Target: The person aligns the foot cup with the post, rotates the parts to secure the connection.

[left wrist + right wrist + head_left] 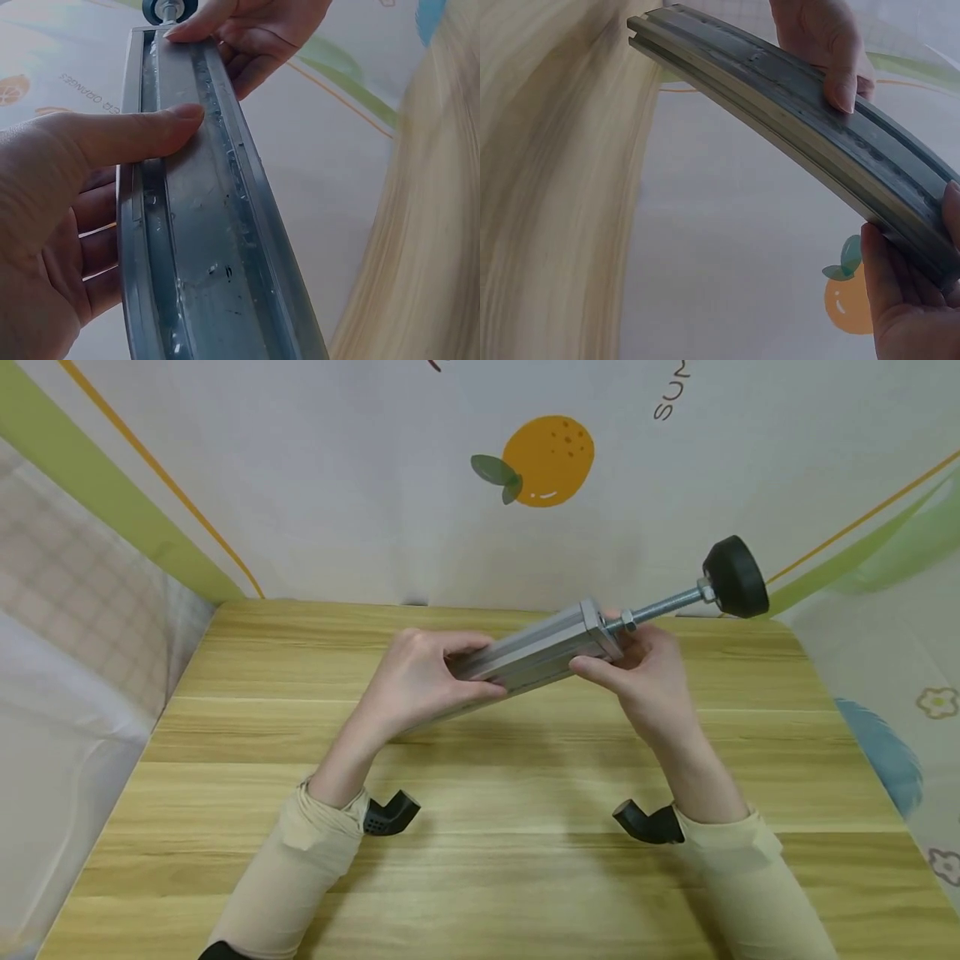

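A long grooved aluminium profile is held up over the table, slanting up to the right. A threaded rod with nuts juts from its end plate and carries a round black levelling foot. My left hand grips the profile around its middle, thumb across the near face. Close to the end plate, my right hand holds the same profile from below, thumb in front. Small marks dot the flat face of the profile in the left wrist view. The far end of the profile shows open slots in the right wrist view.
Under both hands lies a wood-grain table. A pale printed curtain with an orange on it hangs behind the table's back edge, and more cloth hangs at both sides. Black angled pieces sit at both sleeve cuffs.
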Available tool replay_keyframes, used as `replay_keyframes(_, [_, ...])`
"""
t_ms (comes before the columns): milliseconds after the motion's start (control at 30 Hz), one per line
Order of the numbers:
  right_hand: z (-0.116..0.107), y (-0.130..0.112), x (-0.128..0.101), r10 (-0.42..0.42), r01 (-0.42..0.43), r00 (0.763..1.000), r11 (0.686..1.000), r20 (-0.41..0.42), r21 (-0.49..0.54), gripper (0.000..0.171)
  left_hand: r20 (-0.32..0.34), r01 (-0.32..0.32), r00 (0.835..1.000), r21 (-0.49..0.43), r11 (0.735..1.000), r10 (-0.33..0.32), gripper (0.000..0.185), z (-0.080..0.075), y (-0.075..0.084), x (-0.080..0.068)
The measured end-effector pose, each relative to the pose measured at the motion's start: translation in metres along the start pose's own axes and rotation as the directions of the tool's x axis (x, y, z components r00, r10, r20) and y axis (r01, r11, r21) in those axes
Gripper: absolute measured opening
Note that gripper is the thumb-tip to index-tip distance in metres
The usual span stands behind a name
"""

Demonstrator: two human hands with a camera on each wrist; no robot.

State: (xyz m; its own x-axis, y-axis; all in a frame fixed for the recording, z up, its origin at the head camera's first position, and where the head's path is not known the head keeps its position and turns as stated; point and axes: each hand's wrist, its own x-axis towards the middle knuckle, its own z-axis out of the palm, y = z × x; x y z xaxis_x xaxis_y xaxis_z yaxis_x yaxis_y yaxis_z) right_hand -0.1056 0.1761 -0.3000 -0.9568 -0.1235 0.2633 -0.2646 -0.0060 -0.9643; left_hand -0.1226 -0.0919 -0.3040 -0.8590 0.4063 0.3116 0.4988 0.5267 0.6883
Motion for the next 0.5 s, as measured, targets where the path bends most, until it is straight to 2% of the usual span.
replay_keyframes(300, [-0.006,0.013,-0.005,0.031,-0.031,1.0,0.996,-0.002,0.08,0.047,0.04,-0.014,0.999,0.091,0.996,0.01,0.043,0.006,0.0,0.002])
replay_keyframes(500, [-0.01,0.019,-0.007,0.055,-0.055,0.998,0.987,0.006,0.151,0.047,0.052,-0.065,0.997,0.156,0.986,0.058,0.04,0.01,-0.001,0.003])
